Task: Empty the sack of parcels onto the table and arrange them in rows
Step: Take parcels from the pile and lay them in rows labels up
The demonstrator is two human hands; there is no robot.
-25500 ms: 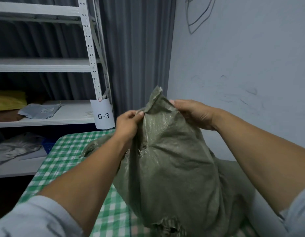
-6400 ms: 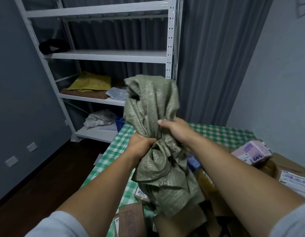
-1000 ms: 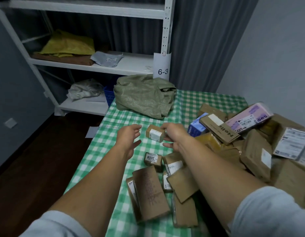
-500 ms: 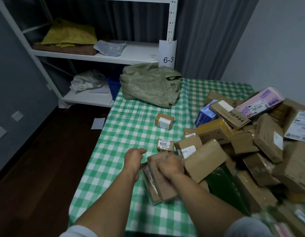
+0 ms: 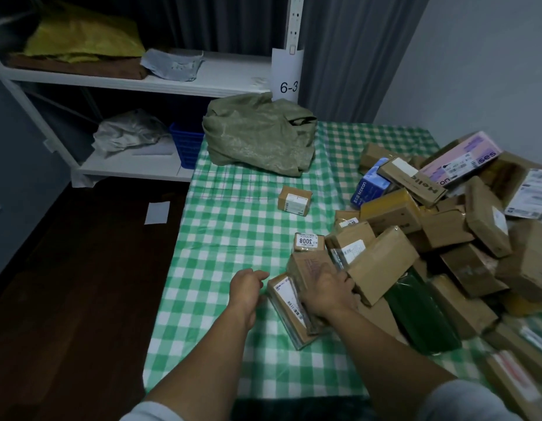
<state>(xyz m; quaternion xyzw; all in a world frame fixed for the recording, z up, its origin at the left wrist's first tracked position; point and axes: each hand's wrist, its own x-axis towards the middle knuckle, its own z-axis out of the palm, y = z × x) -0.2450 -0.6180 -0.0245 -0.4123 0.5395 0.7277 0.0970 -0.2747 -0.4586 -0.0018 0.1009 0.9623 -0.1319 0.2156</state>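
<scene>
Right hand [image 5: 327,291] grips a brown parcel [image 5: 306,265] at lower centre, fingertips hidden from me; left hand [image 5: 248,285] hangs loosely curled, empty. Sack [image 5: 257,138] lies upper centre on the table [image 5: 233,226]; pile [image 5: 446,232] cut off right.

Open checked desk [image 5: 227,232] runs down the frame's left-centre. The parcel heap [image 5: 452,244] walls off the right, the crumpled sack [image 5: 257,138] blocks upper centre, and a small labelled box [image 5: 295,199] and the 3008 box [image 5: 308,242] dot the middle.

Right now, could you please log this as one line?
sack: on table | parcels: heaped | right hand: grips parcel | left hand: holds nothing
</scene>
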